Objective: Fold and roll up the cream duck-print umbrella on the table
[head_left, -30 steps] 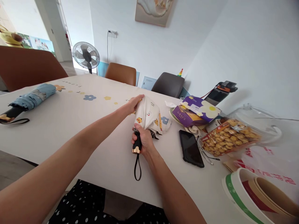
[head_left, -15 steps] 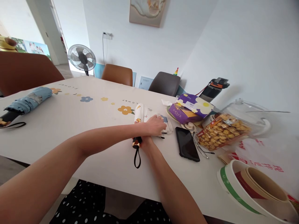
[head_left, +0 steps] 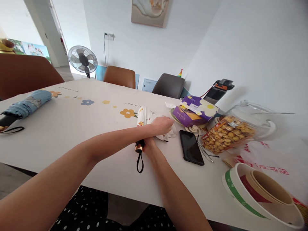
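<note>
A folded white umbrella (head_left: 141,116) with small printed pictures lies on the table, its black handle with a gold end and a black wrist loop towards me. My left hand (head_left: 163,125) reaches across from the left, over my right wrist. Its fingers are curled closed on the loose white fabric at the umbrella's right side. Below it, my right hand (head_left: 149,143) is at the umbrella just above the handle, wrapped against it; my left forearm hides most of its fingers.
A blue folded umbrella (head_left: 30,103) lies at the left. On the right are a black phone (head_left: 191,147), glasses (head_left: 207,152), a purple box (head_left: 190,115), a tub of snacks (head_left: 228,134), a plastic bag (head_left: 271,157) and stacked paper tubs (head_left: 243,192). Chairs stand along the far side.
My left hand's fingers, spread over the white fabric before, have curled closed, and the hand has moved slightly. My right hand stays at the umbrella. The view has shifted a little.
</note>
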Motion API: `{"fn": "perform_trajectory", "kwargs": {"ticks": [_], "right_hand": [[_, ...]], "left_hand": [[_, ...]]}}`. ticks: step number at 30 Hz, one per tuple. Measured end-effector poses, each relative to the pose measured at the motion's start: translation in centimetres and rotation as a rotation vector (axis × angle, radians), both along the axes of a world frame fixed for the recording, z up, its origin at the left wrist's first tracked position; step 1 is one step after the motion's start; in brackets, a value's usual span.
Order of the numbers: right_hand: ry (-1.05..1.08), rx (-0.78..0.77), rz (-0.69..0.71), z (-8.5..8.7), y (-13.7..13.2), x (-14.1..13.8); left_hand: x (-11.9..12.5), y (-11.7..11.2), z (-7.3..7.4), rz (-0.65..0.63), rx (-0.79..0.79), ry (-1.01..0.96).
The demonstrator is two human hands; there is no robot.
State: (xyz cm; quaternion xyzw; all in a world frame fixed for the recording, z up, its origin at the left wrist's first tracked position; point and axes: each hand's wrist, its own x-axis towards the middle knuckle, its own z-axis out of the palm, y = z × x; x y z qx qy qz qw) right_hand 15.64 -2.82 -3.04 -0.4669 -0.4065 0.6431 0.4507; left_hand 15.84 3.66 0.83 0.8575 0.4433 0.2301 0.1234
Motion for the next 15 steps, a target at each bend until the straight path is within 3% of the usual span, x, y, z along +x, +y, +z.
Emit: {"fn": "perform_trajectory", "kwargs": {"ticks": [5,8,11,15], "right_hand": [[0.158,-0.237,0.045,0.3,-0.2,0.0],[0.248,-0.243,0.015,0.3,0.0,0.0],[0.290,-0.241,0.005,0.2,0.1,0.0],[0.323,-0.267,0.020,0.3,0.1,0.1]], "left_hand": [[-3.2,-1.1,3.4,0.148,0.044,-0.508],[-6.2,-1.8,5.0,0.276,-0.093,-0.744],[-9.5,-2.4,4.8,0.389,-0.145,-0.920],[-13.0,-3.0,3.0,0.444,-0.177,-1.113]]}}
